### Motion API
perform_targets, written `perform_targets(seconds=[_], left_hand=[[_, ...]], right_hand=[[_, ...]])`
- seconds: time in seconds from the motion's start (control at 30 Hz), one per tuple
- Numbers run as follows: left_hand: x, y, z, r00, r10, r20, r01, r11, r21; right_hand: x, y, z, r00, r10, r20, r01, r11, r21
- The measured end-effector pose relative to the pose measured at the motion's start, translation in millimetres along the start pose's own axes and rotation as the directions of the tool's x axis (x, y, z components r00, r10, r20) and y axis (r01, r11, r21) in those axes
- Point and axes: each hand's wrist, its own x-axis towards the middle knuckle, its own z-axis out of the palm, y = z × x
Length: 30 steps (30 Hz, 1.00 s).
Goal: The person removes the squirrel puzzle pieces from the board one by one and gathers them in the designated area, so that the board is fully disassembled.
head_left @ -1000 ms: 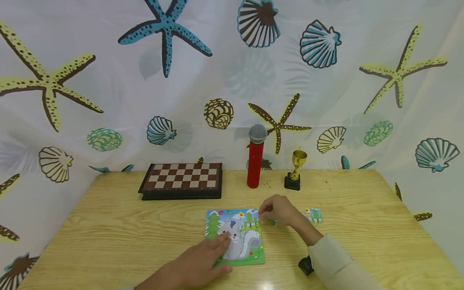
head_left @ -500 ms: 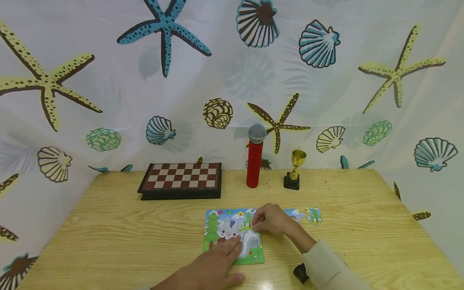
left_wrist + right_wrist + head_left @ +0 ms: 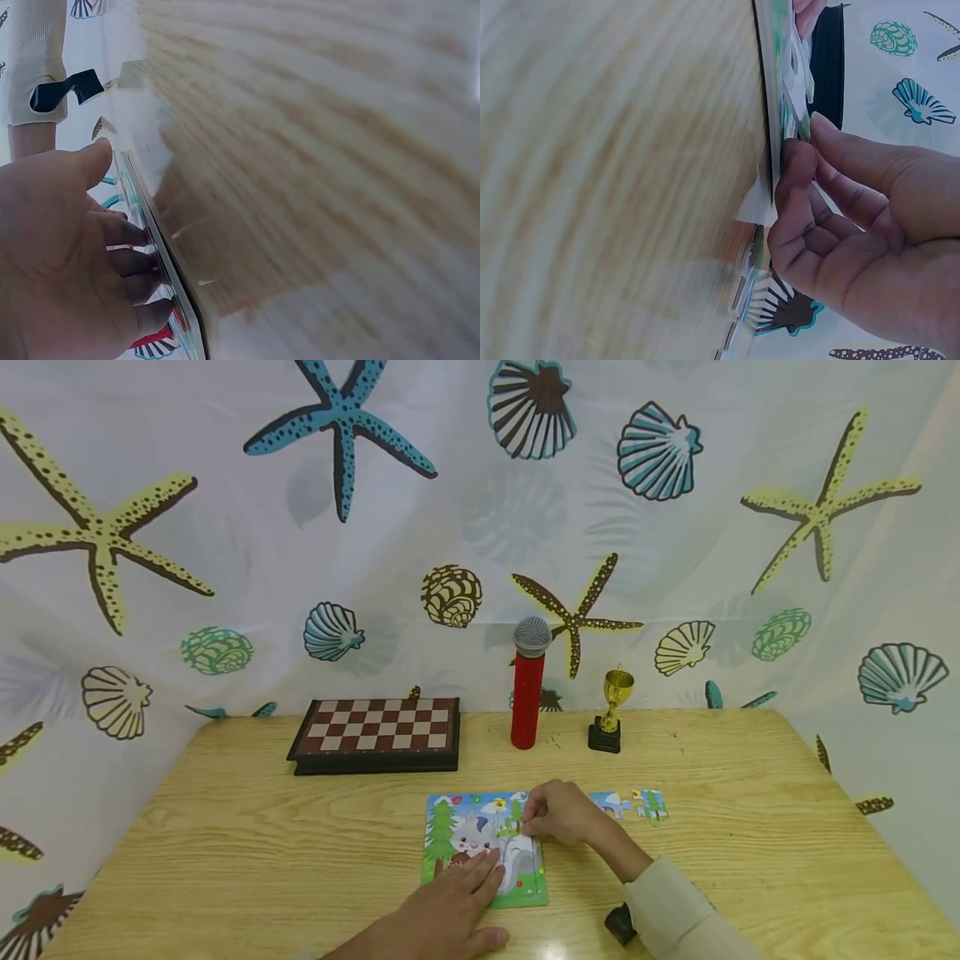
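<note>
Plainly, right hand [image 3: 562, 812] pinching a puzzle piece [image 3: 804, 126], clearer from right wrist than head, left hand [image 3: 450, 906] outstretched on squirrel puzzle [image 3: 442, 827].

It was a curtained-off table nook; whether it belonged to a home, a shop or a studio could not be told. Pale cloth [image 3: 450, 527], printed with starfish [image 3: 345, 410] and seashells [image 3: 900, 677], hung behind the red microphone [image 3: 527, 702] and to both sides of it. The microphone stood on a wood-grain table [image 3: 262, 827], with a chequered game board [image 3: 375, 725] to its left, a gold trophy [image 3: 618, 687] to its right and a squirrel jigsaw [image 3: 442, 827] in front.
</note>
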Motion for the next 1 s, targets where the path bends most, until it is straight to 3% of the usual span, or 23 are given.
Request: perform_targets(seconds=[0.13,0.53,0.77,1.0], left_hand=[[-0.3,0.4,-0.8,1.0,0.0,0.0,0.0,1.0,0.001],[1.2,-2.0,-0.2,0.999,-0.006,0.033,0.007,0.999,-0.042],[1.1,-2.7,-0.8,0.999,0.0,0.043,0.002,0.999,-0.049],[0.9,-4.3,-1.4,0.999,0.008,0.041,-0.008,1.0,0.003]], right_hand=[[-0.5,0.9,0.6,1.0,-0.015,0.004,0.015,0.999,0.029],[-3.4,3.8,-7.8,0.993,-0.025,0.115,0.005,0.985,0.171],[-11.2,13.9,-23.8,0.995,-0.022,0.1,0.003,0.982,0.188],[-24.9,31.3,-48.2,0.993,-0.056,0.1,0.036,0.98,0.194]])
